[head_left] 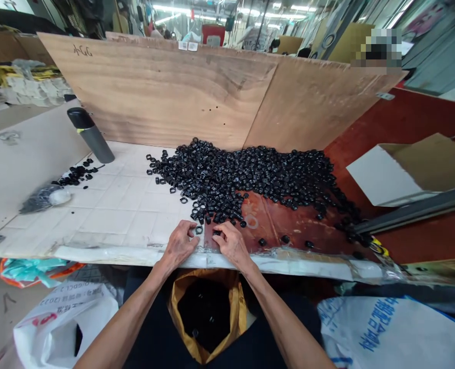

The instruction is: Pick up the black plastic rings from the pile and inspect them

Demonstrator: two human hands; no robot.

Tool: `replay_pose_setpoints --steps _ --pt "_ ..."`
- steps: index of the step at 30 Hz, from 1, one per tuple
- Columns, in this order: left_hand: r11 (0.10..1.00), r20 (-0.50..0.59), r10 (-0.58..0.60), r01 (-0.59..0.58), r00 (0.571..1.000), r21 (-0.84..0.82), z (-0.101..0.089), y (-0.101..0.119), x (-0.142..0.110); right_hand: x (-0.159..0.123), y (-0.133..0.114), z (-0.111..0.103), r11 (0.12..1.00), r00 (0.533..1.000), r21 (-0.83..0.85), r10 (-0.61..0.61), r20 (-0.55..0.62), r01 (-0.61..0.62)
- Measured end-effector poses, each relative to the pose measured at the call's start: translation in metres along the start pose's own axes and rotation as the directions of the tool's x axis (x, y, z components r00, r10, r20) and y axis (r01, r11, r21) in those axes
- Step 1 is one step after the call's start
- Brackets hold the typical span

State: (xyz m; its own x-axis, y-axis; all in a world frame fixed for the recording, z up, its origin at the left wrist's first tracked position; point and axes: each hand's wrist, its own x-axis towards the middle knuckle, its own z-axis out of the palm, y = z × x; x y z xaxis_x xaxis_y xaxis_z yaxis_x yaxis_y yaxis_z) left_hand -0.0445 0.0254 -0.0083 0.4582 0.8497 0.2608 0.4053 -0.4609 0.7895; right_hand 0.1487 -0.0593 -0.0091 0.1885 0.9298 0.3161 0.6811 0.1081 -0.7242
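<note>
At the table's front edge, my left hand has its thumb and index finger at either side of a black ring, whose opening faces up. Just to the right, my right hand pinches a small black ring-like part between thumb and fingertips; the fingers partly hide it. Directly beyond both hands spreads a large heap of small black rings. Below the edge, an open yellow-brown sack sits at my lap, with dark contents showing a few glints.
A wooden board walls off the back. On the left stand a dark bottle, a bag of black pieces and loose black bits. An open cardboard box and a metal bar are at right. White sacks flank my legs.
</note>
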Motion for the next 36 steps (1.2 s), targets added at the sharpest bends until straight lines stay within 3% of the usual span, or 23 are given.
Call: replay_pose_setpoints --steps 4,7,10,12,14,16,19,22,27,32,36 --pt "0.996 0.04 0.044 -0.047 0.998 0.076 0.004 0.004 0.003 -0.001 -0.003 -0.003 0.995 1.0 0.095 -0.011 -0.025 0.014" --pt "0.999 0.052 0.033 -0.034 0.998 0.029 0.007 0.006 0.004 0.0 -0.003 -0.005 0.978 1.0 0.206 -0.013 0.011 0.011" --pt "0.988 0.071 -0.024 0.035 0.997 -0.15 0.006 0.006 0.003 0.002 -0.004 -0.003 0.952 0.998 0.303 0.035 0.05 -0.048" --pt "0.953 0.092 -0.063 0.088 0.994 -0.29 0.004 0.006 0.003 0.002 -0.007 0.001 0.897 0.986 0.408 0.151 0.074 -0.168" --pt "0.895 0.141 -0.097 0.149 0.985 -0.421 0.001 0.007 0.004 0.003 -0.012 0.006 0.808 0.952 0.504 0.278 0.129 -0.305" --pt "0.813 0.217 -0.125 0.226 0.968 -0.536 -0.002 0.009 0.004 0.004 -0.018 0.01 0.757 0.931 0.545 0.333 0.153 -0.36" --pt "0.719 0.291 -0.14 0.299 0.946 -0.627 -0.005 0.011 0.004 0.006 -0.025 0.013 0.799 0.959 0.536 0.271 0.086 -0.274" --pt "0.701 0.288 -0.142 0.302 0.947 -0.646 -0.005 0.01 0.003 0.007 -0.028 0.014 0.836 0.982 0.517 0.181 0.056 -0.184" --pt "0.71 0.282 -0.152 0.304 0.947 -0.636 -0.005 0.011 0.002 0.005 -0.029 0.017 0.828 0.964 0.501 0.26 0.056 -0.252" --pt "0.714 0.26 -0.151 0.287 0.954 -0.638 -0.003 0.01 0.002 0.005 -0.028 0.019 0.866 0.981 0.47 0.196 -0.003 -0.172" --pt "0.691 0.271 -0.135 0.287 0.953 -0.663 -0.001 0.008 0.001 0.003 -0.026 0.022 0.874 0.965 0.424 0.263 -0.001 -0.238"
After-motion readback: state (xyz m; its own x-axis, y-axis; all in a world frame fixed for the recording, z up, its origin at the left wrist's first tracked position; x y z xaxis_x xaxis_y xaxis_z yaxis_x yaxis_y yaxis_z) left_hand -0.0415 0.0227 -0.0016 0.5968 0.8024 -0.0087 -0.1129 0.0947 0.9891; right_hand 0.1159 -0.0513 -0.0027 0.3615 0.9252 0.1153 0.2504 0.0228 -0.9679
